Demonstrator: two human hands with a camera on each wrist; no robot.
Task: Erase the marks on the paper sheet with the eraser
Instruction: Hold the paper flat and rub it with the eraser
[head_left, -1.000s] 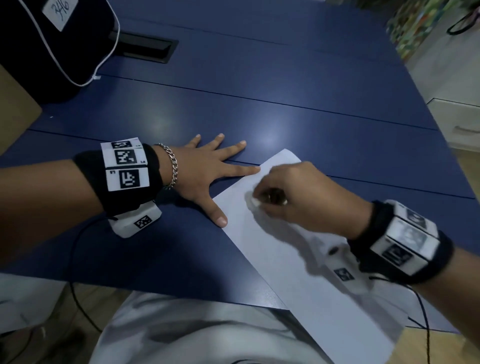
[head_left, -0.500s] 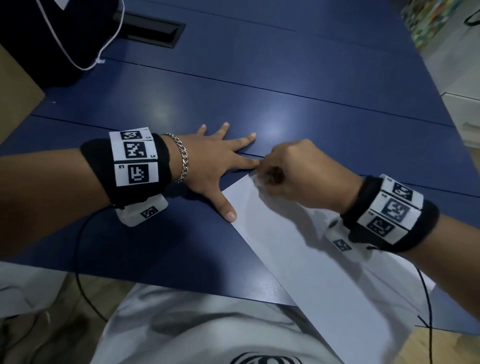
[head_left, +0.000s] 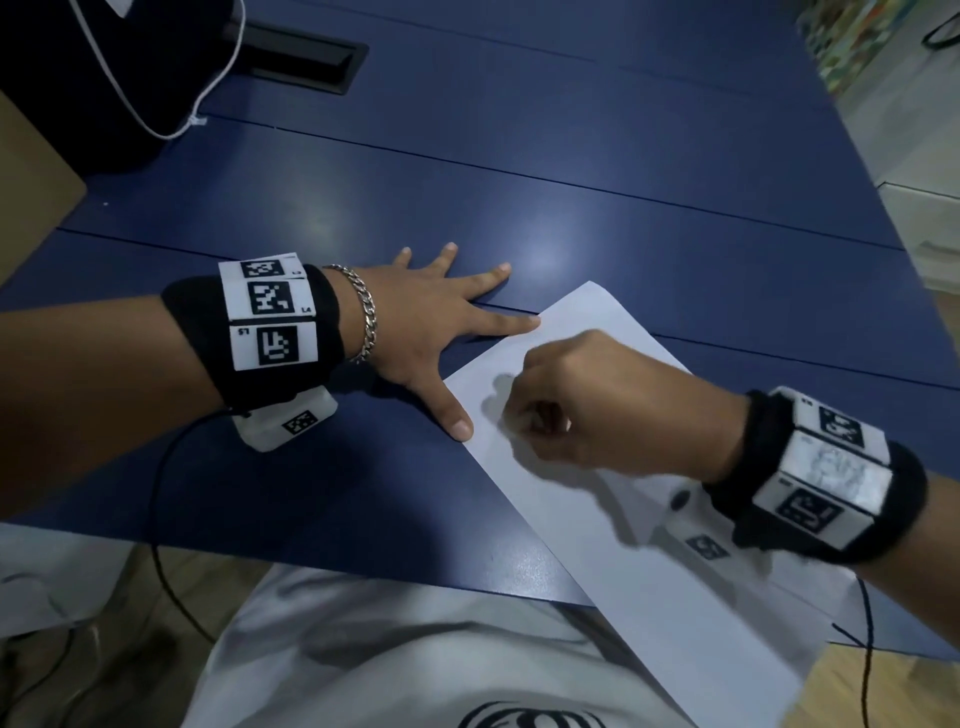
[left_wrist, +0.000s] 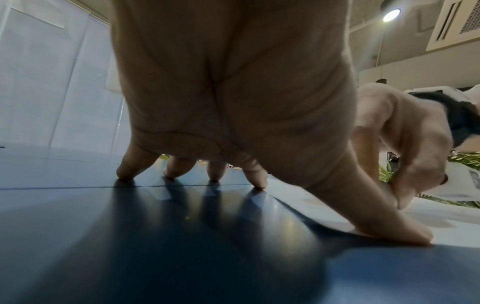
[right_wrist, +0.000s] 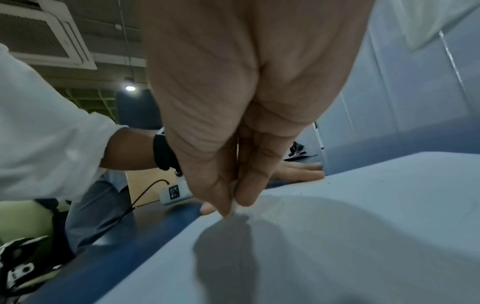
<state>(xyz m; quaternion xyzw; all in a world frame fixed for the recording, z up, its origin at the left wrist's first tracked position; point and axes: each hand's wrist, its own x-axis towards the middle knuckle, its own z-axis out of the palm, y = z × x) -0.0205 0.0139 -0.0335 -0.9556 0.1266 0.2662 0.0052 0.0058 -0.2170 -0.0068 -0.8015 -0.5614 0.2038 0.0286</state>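
A white paper sheet (head_left: 613, 530) lies slanted on the blue table (head_left: 519, 182), its near end hanging over the front edge. My right hand (head_left: 597, 405) pinches a small white eraser (right_wrist: 234, 206) between thumb and fingertips, its tip pressed on the paper sheet (right_wrist: 337, 226) near the left edge. My left hand (head_left: 426, 332) lies flat with spread fingers; its index fingertip and thumb touch the sheet's far corner and left edge. In the left wrist view the left hand's (left_wrist: 233, 123) thumb presses the paper edge. No marks show clearly on the sheet.
A black bag (head_left: 104, 67) with a white cord sits at the table's back left, beside a dark cable slot (head_left: 306, 57). A black wire (head_left: 166, 519) runs from the left wrist camera over the table's front edge. My white shirt (head_left: 415, 665) is below.
My right hand with the eraser has moved back from the sheet's far corner toward me along the left edge. The left hand stays pressed flat.
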